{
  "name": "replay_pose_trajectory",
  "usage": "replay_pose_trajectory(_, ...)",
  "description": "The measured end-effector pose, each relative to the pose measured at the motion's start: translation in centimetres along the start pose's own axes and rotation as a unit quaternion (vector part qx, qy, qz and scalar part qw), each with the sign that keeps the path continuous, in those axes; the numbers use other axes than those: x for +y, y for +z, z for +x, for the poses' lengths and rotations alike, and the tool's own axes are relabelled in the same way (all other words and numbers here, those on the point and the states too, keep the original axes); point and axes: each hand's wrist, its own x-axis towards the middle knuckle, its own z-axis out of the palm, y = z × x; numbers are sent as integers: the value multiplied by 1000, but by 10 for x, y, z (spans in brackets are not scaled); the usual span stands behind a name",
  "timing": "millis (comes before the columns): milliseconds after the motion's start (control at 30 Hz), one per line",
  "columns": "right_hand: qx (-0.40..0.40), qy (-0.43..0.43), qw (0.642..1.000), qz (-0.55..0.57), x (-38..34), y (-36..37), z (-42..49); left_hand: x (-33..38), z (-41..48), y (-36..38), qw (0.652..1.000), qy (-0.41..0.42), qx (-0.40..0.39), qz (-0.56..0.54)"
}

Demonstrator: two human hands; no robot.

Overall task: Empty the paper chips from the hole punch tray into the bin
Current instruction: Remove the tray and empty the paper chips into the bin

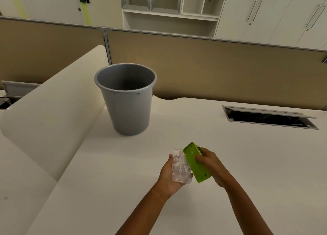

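Note:
A clear plastic tray [180, 166] with several white paper chips lies in my left hand [168, 177], open side up, held above the white desk [230, 155]. My right hand [211, 165] grips the green hole punch [195, 164], tilted with its underside facing me, its left edge touching the tray. A grey bin [126, 100] stands upright on the desk, well beyond and to the left of both hands; its inside looks empty from here.
A cream curved divider [53, 114] runs along the left of the desk beside the bin. An open cable hatch [269, 118] is sunk into the desk at the right. A tan partition [212, 66] backs the desk.

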Motion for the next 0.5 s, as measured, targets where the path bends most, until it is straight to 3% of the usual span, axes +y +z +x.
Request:
replay_pose_trajectory(167,79,-131,975,-161,-4,4,0,0,0,-1,1000,7,12,-1)
replay_pose_trajectory(267,81,-186,950,-238,-5,4,-1,1,0,-1,1000,4,18,-1)
replay_pose_trajectory(500,106,-236,926,-276,-5,1,-1,2,2,5,1000,9,8,-9)
